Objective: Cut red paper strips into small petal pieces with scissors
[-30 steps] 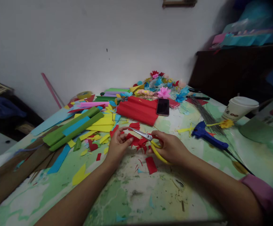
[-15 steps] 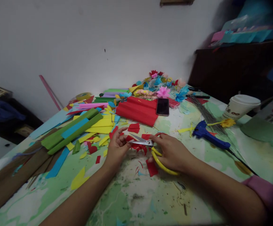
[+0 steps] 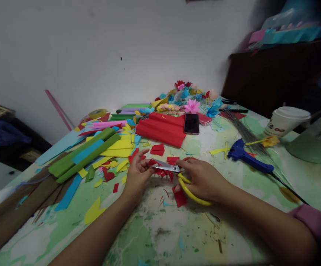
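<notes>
My right hand [image 3: 204,179] grips scissors with yellow handles [image 3: 190,195], their metal blades pointing left. My left hand [image 3: 137,175] is closed in a pinch on a small piece of red paper [image 3: 152,162], right at the blade tips. The blades lie nearly together across that piece; the exact cut is too small to make out. Beneath the scissors, red scraps [image 3: 164,173] are scattered on the patterned tabletop. A red rectangle [image 3: 179,197] lies just below my right hand's fingers, and another red stack [image 3: 157,149] sits beyond the blades.
Red crepe paper [image 3: 160,129] and a phone [image 3: 191,123] lie farther back, before a heap of paper flowers [image 3: 190,94]. Green rolls [image 3: 88,155] and yellow sheets [image 3: 118,146] occupy the left. A blue glue gun [image 3: 249,159], wires [image 3: 240,127] and a paper cup [image 3: 286,122] are on the right.
The scissor blades have drawn closer together at the red paper. Both hands keep almost the same place, and the view has shifted slightly.
</notes>
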`<state>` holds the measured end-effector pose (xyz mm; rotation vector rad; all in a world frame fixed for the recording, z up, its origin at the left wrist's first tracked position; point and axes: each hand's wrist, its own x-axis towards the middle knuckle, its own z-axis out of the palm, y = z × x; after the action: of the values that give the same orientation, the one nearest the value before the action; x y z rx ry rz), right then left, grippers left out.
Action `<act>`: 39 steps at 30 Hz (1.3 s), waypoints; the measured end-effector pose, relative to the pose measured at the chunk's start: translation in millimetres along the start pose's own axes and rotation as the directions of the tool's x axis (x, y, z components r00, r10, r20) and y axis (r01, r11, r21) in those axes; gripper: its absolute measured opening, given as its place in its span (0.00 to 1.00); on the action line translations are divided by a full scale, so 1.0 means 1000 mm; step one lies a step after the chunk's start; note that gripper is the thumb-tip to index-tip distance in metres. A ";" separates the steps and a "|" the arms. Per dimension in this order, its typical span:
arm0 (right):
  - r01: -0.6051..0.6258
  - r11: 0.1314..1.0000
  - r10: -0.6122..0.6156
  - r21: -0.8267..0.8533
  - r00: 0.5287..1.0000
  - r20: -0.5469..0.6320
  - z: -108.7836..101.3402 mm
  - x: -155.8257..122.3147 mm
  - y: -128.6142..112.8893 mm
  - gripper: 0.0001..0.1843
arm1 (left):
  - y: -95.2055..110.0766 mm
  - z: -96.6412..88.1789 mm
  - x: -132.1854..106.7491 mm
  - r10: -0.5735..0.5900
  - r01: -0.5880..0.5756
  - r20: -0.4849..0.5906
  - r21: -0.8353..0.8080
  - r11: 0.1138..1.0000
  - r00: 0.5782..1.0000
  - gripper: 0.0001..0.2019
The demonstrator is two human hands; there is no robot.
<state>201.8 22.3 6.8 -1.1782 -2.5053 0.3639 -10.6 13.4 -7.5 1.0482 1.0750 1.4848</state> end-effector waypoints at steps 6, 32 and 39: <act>0.005 1.000 -0.005 0.019 1.000 0.002 0.000 0.000 0.002 0.25 | 0.000 0.001 -0.001 0.003 -0.003 -0.011 -0.005 1.000 1.000 0.33; -0.027 0.999 0.026 0.039 1.000 0.007 0.005 0.000 0.001 0.25 | -0.002 -0.006 0.002 -0.016 0.016 0.005 -0.021 1.000 1.000 0.34; -0.035 0.997 0.033 0.072 0.999 0.022 0.004 0.000 0.000 0.26 | 0.001 -0.007 0.003 -0.017 0.017 -0.018 0.004 1.000 1.000 0.33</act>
<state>200.6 21.9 2.5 -1.1961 -2.4699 0.4740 -18.1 15.7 -7.4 1.0283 1.0980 1.4812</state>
